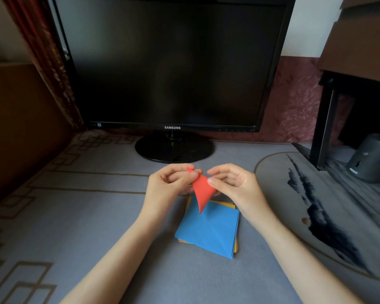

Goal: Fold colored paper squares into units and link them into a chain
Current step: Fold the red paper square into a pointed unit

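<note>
Grey patterned tabletop (pixel 97 216), dark monitor (pixel 171 62) behind. Close up, the left hand (pixel 169 183) has its fingers (pixel 182 178) pinching the top tip of the red paper (pixel 202 189). The right hand (pixel 233 183) pinches its side edge, up over the blue-topped stack (pixel 208 229). Paper's bowed, so if either pinch slips I'd guess the crease lands crooked and won't link.

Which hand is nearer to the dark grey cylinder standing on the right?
Right. The right hand pinches the red paper on the side toward the grey cylinder, apart from it; the left hand holds the paper's other side, farther off.
</note>
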